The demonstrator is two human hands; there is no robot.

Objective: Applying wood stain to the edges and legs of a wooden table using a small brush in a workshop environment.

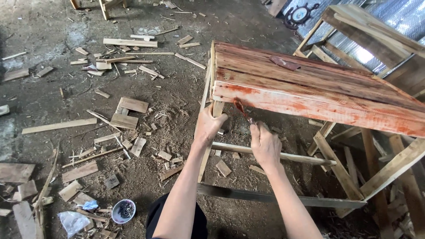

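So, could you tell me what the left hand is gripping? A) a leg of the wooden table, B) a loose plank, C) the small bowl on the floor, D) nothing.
A: the left hand wraps the table leg just under the red-stained top.

The wooden counter [310, 88] looks rough-sawn, its planks wet with glossy red stain; the scrap wood [128, 120] on the floor is pale and matt.

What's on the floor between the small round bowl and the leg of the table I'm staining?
In the head view, sawdust and small wood offcuts lie between the bowl and the table leg.
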